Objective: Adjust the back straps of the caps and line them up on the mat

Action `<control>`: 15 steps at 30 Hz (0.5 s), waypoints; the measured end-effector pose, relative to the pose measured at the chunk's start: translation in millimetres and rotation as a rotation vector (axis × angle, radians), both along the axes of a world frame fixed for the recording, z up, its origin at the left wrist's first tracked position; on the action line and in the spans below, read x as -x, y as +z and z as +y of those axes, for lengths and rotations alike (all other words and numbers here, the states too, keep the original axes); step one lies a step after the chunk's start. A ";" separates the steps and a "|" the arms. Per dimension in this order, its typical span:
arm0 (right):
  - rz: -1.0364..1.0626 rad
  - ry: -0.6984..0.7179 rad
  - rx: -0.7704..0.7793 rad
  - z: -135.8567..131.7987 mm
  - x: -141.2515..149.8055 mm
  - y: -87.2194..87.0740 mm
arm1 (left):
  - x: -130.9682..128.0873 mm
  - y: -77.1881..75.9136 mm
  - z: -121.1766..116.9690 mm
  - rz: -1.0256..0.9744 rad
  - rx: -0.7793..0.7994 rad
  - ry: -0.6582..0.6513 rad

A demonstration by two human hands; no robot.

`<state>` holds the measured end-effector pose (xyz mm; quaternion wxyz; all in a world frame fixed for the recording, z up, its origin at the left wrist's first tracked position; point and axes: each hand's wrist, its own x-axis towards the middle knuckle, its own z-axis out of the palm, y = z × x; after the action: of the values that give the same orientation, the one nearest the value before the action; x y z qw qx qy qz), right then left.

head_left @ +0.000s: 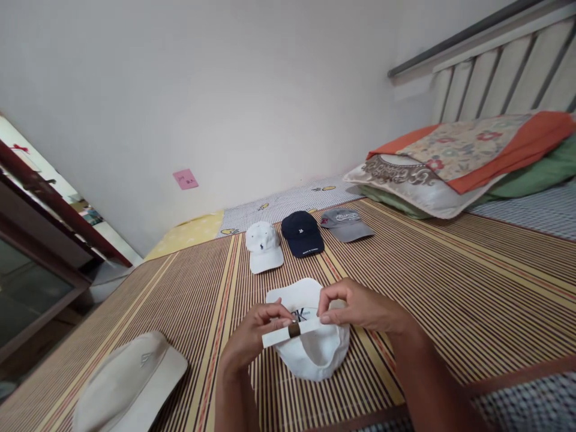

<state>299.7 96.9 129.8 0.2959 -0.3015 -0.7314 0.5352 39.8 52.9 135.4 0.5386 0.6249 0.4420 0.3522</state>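
Observation:
A white baseball cap [330, 357] with dark letters on its front lies on the striped mat, its brim pointing away from me. Across its back opening runs a white strap [275, 339] with a dark brown buckle [294, 329]. My left hand [254, 333] is closed on the strap beside the buckle, thumb and finger pinched. At the strap's right part, my right hand [360, 305] pinches it between thumb and fingertips. The fingers partly cover the lettering.
Beyond stand a white cap [263, 243], a navy cap [300, 231] and a grey cap [345, 225] in a row. A beige cap [130, 381] lies at the left on the striped mat [198, 306]. Pillows [468, 156] are stacked at the far right, before a plain wall [252, 96].

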 end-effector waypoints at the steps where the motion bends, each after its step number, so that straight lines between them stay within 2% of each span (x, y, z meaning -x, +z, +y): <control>1: -0.003 0.001 -0.003 -0.2 1.0 0.0 | 0.3 -0.4 0.1 -0.004 0.002 0.000; 9: 0.007 -0.006 -0.013 -1.1 4.1 -3.8 | 0.4 -4.3 3.3 -0.042 -0.010 0.042; 15: -0.010 -0.014 -0.014 -2.3 6.0 -0.3 | 1.4 -4.0 2.6 -0.013 -0.022 0.039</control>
<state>293.7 94.5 129.5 0.2981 -0.3074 -0.7346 0.5264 38.4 55.6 131.4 0.5276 0.6195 0.4468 0.3717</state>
